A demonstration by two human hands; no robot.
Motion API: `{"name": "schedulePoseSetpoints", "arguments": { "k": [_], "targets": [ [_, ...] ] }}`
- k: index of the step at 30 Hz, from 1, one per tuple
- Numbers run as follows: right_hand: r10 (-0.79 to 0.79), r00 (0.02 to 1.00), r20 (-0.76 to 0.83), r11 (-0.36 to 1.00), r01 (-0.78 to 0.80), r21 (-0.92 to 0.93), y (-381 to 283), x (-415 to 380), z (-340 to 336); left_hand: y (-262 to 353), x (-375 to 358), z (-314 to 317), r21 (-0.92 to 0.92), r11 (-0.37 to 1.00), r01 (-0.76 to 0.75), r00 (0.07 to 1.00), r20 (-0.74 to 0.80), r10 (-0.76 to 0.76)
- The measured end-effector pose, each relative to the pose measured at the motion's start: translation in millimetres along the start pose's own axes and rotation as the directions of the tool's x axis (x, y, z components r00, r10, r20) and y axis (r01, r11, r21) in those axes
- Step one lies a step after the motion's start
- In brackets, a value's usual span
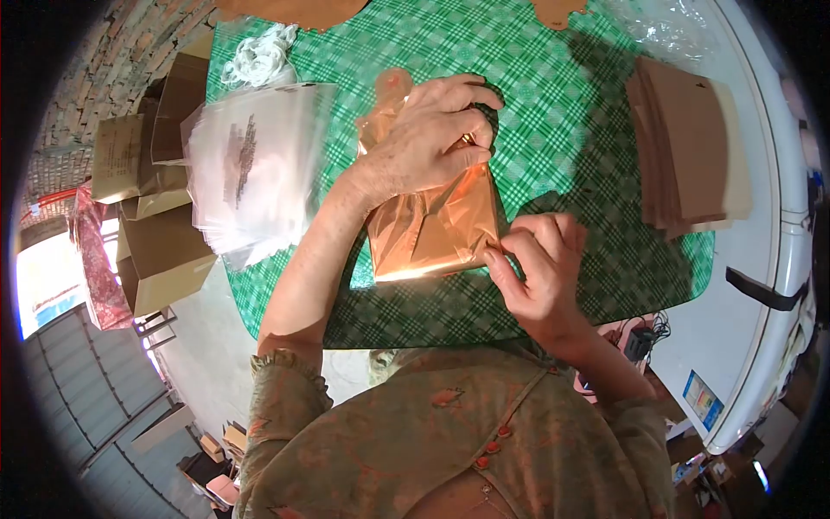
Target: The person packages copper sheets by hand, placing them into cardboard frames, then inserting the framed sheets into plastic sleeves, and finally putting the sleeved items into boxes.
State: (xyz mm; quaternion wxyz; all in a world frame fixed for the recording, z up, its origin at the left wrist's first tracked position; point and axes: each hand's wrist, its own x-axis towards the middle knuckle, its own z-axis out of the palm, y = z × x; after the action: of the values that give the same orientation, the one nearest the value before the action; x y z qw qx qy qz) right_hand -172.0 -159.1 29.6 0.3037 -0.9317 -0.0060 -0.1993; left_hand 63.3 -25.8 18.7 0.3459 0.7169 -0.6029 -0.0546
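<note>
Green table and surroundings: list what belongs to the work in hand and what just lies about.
Work in hand: copper-coloured foil packet, pinched by left hand and right hand; probably clear bags, brown sheets.
Seemingly lying about: white string, crumpled clear plastic, open cartons.

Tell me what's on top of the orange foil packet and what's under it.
The left hand covers the upper part of the foil packet. Green plaid cloth shows around it, but whatever lies directly beneath is covered.
</note>
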Motion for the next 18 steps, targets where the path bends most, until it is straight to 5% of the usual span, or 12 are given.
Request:
{"name": "schedulePoseSetpoints", "arguments": {
  "k": [13,18],
  "targets": [
    [0.047,0.996,-0.081,0.979,-0.062,-0.196,-11,-5,22,1,1,4,0.062,0.997,-0.041,0.998,-0.040,0.043],
    [0.075,0.996,-0.055,0.959,-0.087,-0.270,-14,-4,25,10,1,5,0.220,0.975,-0.017,0.996,-0.084,0.037]
  ]
}}
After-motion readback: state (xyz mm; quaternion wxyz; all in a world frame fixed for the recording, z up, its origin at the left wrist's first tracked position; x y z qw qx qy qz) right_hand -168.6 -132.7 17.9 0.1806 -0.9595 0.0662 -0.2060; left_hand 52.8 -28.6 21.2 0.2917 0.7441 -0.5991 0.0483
